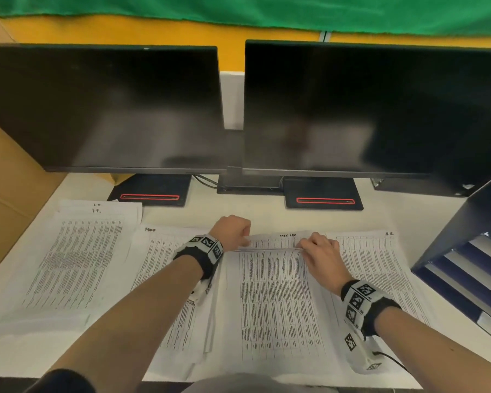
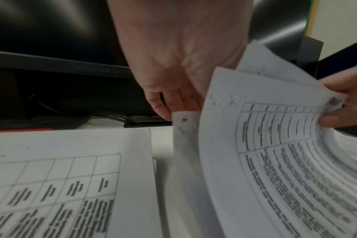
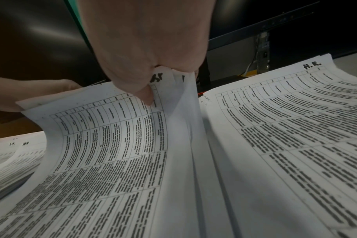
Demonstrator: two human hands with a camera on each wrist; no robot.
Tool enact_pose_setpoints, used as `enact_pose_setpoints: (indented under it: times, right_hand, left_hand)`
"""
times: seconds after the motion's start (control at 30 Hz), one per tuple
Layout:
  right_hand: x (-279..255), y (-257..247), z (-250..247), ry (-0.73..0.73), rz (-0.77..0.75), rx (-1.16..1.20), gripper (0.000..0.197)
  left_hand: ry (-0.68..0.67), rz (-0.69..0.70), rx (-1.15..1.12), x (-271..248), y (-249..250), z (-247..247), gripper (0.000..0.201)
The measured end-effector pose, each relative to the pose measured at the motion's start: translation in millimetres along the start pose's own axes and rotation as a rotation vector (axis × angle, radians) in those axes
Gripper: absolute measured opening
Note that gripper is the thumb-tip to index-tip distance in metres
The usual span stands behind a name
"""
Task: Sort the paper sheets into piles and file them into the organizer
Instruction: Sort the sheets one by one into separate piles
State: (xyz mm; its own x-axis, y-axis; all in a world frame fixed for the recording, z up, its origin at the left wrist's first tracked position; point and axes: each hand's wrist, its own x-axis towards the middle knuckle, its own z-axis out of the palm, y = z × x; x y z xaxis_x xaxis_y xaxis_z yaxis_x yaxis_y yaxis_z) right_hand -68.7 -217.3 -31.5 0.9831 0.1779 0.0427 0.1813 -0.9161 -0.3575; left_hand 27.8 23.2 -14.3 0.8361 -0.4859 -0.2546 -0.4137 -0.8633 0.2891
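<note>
Several piles of printed sheets lie side by side on the white desk. Both hands hold the far edge of the middle pile [image 1: 275, 293], headed "Task list", and lift that edge so the sheets bend upward. My left hand [image 1: 243, 236] pinches its far left corner, and the fanned sheets [image 2: 275, 145] show in the left wrist view. My right hand [image 1: 306, 246] pinches the far right part of the edge, thumb [image 3: 148, 95] on top of the sheets [image 3: 112, 153]. The "I.T." pile [image 1: 77, 259] lies far left, the "H.R." pile [image 1: 374, 256] right. The dark blue organizer [image 1: 465, 222] stands at the right edge.
Two dark monitors [image 1: 102, 109] [image 1: 366, 109] stand on black bases [image 1: 150, 191] just beyond the piles, with cables between them. A cardboard box [image 1: 9, 180] walls the left side. Another pile [image 1: 159, 251] lies under my left forearm. The organizer's trays [image 1: 465, 279] hold paper.
</note>
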Motion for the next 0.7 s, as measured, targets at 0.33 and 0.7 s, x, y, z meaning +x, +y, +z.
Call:
enact_pose_setpoints:
  times: [0.33, 0.7]
  right_hand:
    - [3.3, 4.9, -2.9, 0.051, 0.268, 0.373, 0.027]
    - [4.7, 5.9, -1.6, 0.049, 0.193, 0.333, 0.031]
  left_hand:
    - [0.022, 0.039, -0.002, -3.6, -3.0, -1.0, 0.025]
    - [0.124, 0.032, -0.073, -21.1, 9.6, 2.2, 0.018]
